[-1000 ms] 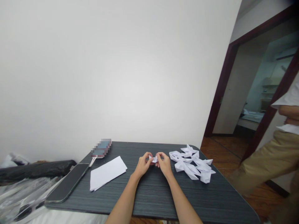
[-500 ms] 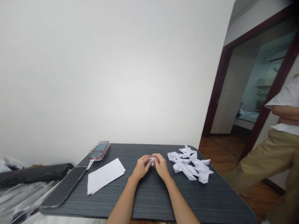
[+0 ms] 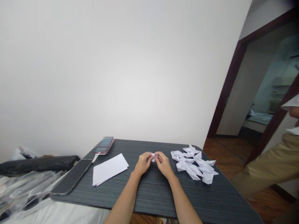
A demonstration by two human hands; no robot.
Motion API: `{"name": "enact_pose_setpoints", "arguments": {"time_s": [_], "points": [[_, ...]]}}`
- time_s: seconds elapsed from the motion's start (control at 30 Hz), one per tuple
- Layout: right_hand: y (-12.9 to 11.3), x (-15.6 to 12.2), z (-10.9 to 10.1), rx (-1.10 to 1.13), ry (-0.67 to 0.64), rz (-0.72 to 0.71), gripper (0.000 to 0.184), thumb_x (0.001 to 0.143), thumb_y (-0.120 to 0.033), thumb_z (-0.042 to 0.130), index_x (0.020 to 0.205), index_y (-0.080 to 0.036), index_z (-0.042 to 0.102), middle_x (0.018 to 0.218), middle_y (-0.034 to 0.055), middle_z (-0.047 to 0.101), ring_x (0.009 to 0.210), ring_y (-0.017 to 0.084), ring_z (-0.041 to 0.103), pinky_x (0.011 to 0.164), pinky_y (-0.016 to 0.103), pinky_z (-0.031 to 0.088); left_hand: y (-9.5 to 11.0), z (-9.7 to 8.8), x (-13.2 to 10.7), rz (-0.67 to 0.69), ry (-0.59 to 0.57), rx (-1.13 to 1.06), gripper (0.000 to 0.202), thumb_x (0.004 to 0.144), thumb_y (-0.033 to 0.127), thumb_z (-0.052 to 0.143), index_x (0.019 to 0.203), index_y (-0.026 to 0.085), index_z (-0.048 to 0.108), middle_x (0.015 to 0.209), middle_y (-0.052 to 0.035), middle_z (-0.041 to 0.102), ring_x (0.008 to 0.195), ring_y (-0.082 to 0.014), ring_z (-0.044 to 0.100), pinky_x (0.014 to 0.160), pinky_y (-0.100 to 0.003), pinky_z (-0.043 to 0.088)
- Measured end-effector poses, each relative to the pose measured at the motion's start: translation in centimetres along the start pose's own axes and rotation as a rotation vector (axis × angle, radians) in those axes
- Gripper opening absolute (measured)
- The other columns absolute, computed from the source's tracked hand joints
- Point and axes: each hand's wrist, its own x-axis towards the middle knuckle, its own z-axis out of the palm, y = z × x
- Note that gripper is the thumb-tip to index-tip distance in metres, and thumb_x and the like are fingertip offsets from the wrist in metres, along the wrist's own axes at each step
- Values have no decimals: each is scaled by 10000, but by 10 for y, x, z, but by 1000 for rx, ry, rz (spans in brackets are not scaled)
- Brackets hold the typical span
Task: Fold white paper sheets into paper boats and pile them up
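Above the middle of the dark table [image 3: 154,196], a small folded white paper [image 3: 153,157] is pinched between my two hands. My left hand [image 3: 143,162] grips its left side with thumb and fingertips. On the other side, my right hand [image 3: 163,162] holds it the same way, and the fingers hide much of its shape. To the right lie several folded paper boats [image 3: 187,167] in a loose cluster. Left of my hands is a small stack of white paper sheets [image 3: 109,170], slightly fanned.
At the table's left edge lies a dark, flat phone-like slab [image 3: 72,177]. Behind it is a pixelated device [image 3: 105,145] with a white cable [image 3: 95,158]. A white wall [image 3: 140,77] rises behind the table. A person in khaki trousers [image 3: 271,158] stands at the right, near a doorway.
The view has turned slightly left, so the table things and doorway appear shifted right. Both hands keep hold of the folded paper, with their fingers slightly repositioned.
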Motion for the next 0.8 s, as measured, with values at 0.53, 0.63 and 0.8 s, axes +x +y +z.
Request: {"name": "enact_pose_setpoints", "arguments": {"time_s": [0.53,0.63,0.8], "points": [[-5,-6,-10,-157,-136,-45,144,713,-178,479,842,-189,540,823,23,527,716,124,528,671,256,452,-1,-7,0,53,-121,67,218,805,223,383,853,174,589,921,-65,552,839,-137,525,772,-263,412],[-3,-6,-10,-157,-161,-43,140,717,-159,471,841,-188,529,821,21,516,714,122,524,671,252,444,-4,-6,-1,54,-115,85,219,806,218,380,825,163,591,923,-67,549,827,-134,527,769,-264,414],[2,-5,-12,-182,-137,-43,56,717,-167,464,750,-181,507,771,13,508,699,126,508,641,240,424,-7,-6,0,6,-72,27,208,791,244,411,754,155,596,898,-63,571,812,-138,535,756,-278,426]]}}
